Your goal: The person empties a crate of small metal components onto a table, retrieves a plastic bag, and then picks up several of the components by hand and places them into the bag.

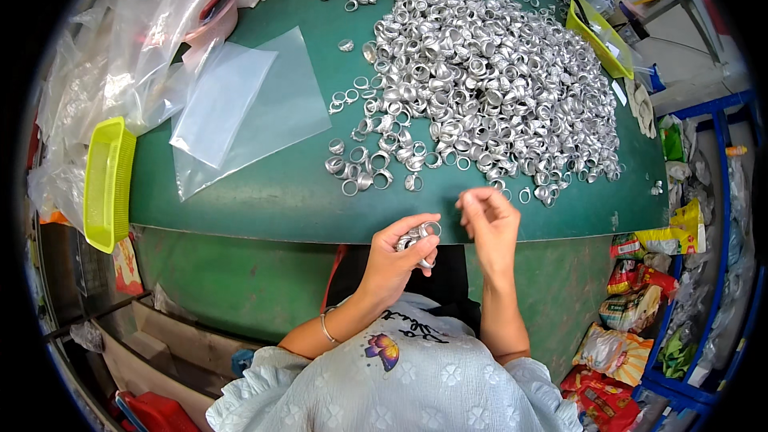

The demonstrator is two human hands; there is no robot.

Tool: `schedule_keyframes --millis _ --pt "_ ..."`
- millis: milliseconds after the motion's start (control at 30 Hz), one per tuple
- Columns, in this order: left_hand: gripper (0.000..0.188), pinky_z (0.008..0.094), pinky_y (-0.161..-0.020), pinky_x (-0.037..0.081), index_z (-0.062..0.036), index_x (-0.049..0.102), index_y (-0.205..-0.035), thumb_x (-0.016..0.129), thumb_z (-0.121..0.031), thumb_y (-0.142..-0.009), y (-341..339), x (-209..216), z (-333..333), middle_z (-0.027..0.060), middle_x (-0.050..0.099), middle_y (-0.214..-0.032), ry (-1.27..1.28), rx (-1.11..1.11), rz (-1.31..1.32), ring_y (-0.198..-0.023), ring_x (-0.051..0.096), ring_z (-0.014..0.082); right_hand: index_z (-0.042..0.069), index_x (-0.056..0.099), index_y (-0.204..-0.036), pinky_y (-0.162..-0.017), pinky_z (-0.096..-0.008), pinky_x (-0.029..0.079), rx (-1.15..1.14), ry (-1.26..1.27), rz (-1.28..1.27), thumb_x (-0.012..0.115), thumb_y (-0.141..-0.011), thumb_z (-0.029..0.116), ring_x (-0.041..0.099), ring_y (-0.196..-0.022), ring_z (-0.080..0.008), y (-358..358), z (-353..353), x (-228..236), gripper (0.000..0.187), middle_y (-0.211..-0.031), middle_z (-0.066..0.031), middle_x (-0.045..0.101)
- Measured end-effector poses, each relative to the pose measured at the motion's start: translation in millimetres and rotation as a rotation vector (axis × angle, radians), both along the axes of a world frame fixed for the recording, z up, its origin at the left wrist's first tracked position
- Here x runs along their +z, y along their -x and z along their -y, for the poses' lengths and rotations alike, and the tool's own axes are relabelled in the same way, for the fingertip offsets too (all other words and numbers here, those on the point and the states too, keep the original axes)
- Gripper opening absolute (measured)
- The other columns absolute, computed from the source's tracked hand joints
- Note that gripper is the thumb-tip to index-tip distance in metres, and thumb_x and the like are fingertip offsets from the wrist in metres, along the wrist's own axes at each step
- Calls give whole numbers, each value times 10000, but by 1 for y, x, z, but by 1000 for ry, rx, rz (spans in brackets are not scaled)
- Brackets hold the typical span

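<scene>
Several silver metal rings (429, 232) are bunched in my left hand (394, 258), its fingers and thumb closed round them just off the table's front edge. My right hand (491, 220) hovers over that edge, to the right of the left one. Its fingers are curled in toward the thumb, and whatever may be between them is hidden. Just beyond it spreads a big heap of silver rings (496, 88). A looser group of rings (364, 168) lies on the green table (264, 212) at the heap's left side.
Flat clear plastic bags (248, 112) lie left of the rings, with crumpled plastic (136, 40) behind. A yellow-green basket (109, 184) stands at the left edge, another yellow-green basket (596, 40) at the far right. A blue shelf (724, 272) with packages is on the right.
</scene>
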State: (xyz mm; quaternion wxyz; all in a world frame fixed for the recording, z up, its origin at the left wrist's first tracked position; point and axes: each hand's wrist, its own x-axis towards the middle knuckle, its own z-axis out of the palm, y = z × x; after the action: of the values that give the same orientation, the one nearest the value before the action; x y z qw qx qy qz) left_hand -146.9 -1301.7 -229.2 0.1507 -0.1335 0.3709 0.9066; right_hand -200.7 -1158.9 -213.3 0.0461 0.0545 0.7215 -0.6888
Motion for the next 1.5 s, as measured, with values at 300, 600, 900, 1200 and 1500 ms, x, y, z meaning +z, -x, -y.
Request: schedule_keyframes --millis 300,600,900,1200,1500 --pt "306 174 -476 450 -14 603 -1045 637 20 -744 16 0 13 3 533 -778 509 61 -131 -620 506 40 25 603 -958 -703 -367 430 143 -825 -578 609 -727 -8 502 -828 -294 36 18 -17 234 -899 -117 518" --pt "280 215 -564 405 -17 622 -970 661 21 -696 26 0 50 23 528 -729 1114 237 -333 -646 485 78 9 568 -829 -690 -356 427 146 -820 -676 677 -666 -1 514 -797 -283 45 14 -39 197 -888 -106 539" --pt "293 304 -626 455 16 606 -963 662 4 -676 19 -10 133 144 549 -710 1411 343 -102 -613 539 219 -2 501 -770 -689 -308 441 38 -614 -525 618 -705 -38 552 -759 -238 32 12 -34 138 -933 -143 615" --pt "243 222 -472 425 9 584 -1023 616 -56 -791 -11 1 130 60 538 -750 209 396 -68 -625 513 106 -17 542 -1054 -585 -203 400 124 -252 -267 529 -781 -57 467 -689 -74 10 18 -27 276 -953 -65 581" --pt "198 220 -514 497 12 592 -874 527 -174 -854 -38 -12 70 151 485 -1013 -1142 108 470 -757 507 144 -7 548 -1100 -560 -176 360 213 -34 -72 492 -832 17 465 -684 -62 -16 44 -3 275 -966 -48 588"
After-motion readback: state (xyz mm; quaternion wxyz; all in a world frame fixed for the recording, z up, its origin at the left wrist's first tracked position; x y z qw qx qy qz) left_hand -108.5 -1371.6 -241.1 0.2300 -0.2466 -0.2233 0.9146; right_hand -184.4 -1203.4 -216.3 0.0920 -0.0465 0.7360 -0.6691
